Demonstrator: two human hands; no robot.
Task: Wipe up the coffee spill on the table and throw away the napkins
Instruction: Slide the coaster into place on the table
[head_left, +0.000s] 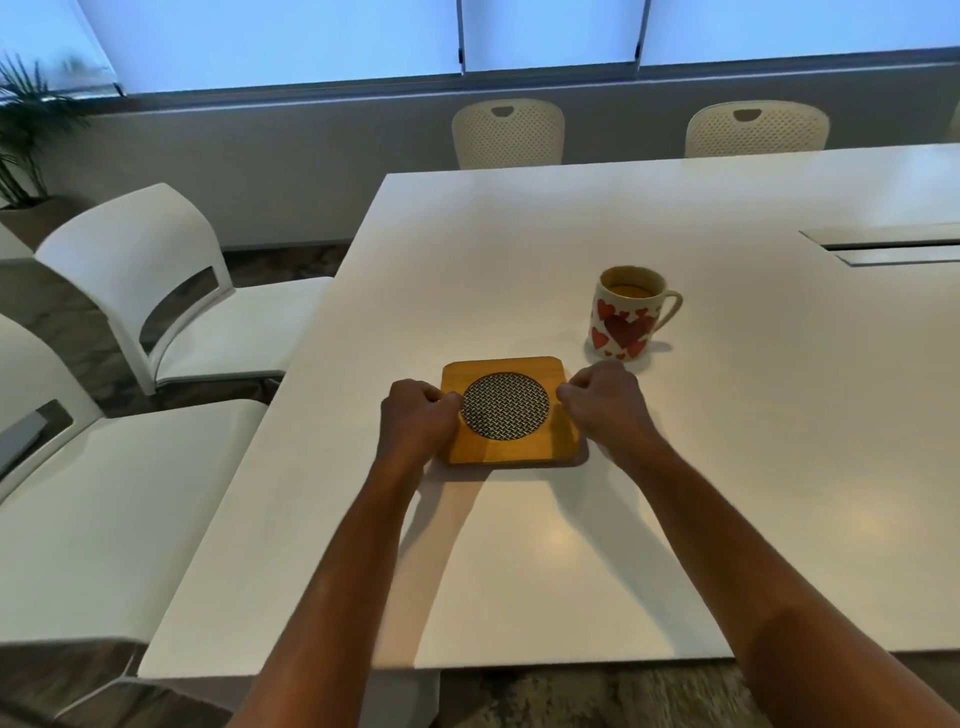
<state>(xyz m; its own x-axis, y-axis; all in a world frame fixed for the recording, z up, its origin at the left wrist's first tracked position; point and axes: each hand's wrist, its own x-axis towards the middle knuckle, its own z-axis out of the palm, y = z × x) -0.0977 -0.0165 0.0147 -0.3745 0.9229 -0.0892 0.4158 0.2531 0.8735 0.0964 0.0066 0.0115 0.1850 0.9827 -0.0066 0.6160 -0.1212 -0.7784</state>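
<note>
Two hands meet at a wooden trivet with a round mesh centre, lying flat near the left edge of the white counter. The left hand grips its left side and the right hand its right side, fingers curled onto the wood. No coffee spill shows on the counter and no napkins are in view, so the step in hand looks like placing or shifting the trivet, not wiping. The next move probably calls for letting go and finding the napkins. Farther right stands a heart-printed mug, upright, holding coffee below its rim. White chairs wait to the left.
</note>
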